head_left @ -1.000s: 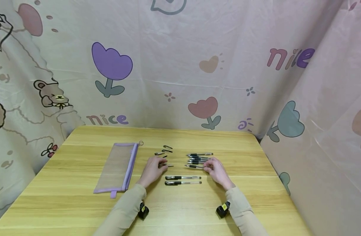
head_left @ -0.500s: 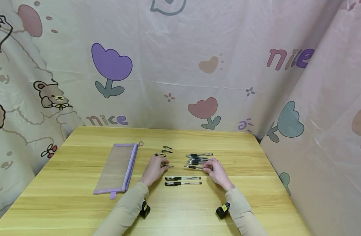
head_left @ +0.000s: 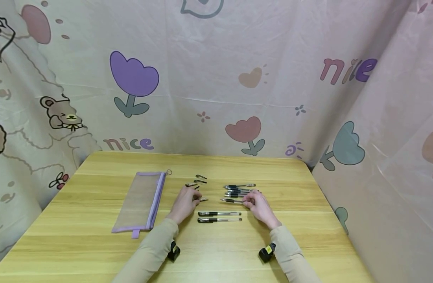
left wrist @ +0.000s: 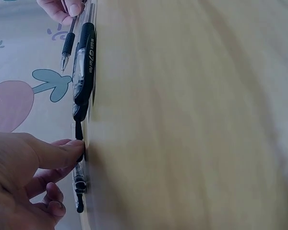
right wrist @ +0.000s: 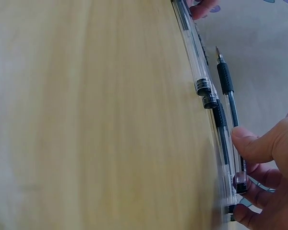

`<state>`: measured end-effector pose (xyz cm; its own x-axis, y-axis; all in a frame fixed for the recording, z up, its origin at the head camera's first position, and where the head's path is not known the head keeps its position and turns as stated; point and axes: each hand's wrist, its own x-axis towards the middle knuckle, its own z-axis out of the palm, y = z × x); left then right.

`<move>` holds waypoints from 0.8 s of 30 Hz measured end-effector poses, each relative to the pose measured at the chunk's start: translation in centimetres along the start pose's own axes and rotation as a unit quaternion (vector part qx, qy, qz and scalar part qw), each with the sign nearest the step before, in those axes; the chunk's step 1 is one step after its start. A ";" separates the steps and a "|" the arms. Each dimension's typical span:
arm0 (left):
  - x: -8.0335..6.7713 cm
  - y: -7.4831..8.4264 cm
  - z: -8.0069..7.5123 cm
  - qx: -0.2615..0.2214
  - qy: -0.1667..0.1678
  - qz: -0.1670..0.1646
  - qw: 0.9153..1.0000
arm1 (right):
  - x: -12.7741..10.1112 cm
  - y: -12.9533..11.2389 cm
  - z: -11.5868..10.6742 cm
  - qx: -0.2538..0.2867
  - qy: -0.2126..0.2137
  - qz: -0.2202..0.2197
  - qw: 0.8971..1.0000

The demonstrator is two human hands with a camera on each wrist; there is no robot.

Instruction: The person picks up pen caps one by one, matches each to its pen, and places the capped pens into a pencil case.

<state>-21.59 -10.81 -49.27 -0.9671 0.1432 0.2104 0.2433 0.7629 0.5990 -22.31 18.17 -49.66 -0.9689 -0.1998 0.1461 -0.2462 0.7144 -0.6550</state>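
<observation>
Wooden, pale and striped with grain, the table [head_left: 96,220] carries a scatter of pens. The left hand [head_left: 183,203] rests just right of a mesh pencil pouch with purple trim [head_left: 142,200], its fingers [left wrist: 62,152] pinching a small black pen cap [head_left: 203,199] against the table; it has barely shifted over the last second. The right hand [head_left: 259,206] has drawn slightly inward, thumb and fingers [right wrist: 252,143] pinching the rear end of an uncapped clear pen with a black grip [head_left: 232,201], which lies on the table beside a cluster of similar pens [head_left: 239,190]. Two capped clear pens [head_left: 219,216] lie between the hands, unmoved.
</observation>
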 end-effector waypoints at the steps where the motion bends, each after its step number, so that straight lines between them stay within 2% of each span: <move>1: 0.0 0.0 0.0 -0.001 -0.001 -0.001 1.000 | 0.0 0.0 0.0 -0.001 0.000 -0.002 1.000; 12: 0.0 0.2 -0.3 -0.004 -0.012 -0.022 1.000 | 0.0 0.1 0.2 -0.009 0.004 -0.018 1.000; 24: -0.2 0.2 -0.3 0.019 -0.009 -0.003 1.000 | 0.0 -0.1 0.2 -0.001 0.002 -0.006 1.000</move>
<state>-21.28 -10.83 -48.99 -0.9696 0.1498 0.1935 0.2355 0.7866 0.5708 -22.30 17.96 -49.72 -0.9659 -0.2054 0.1579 -0.2582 0.7128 -0.6521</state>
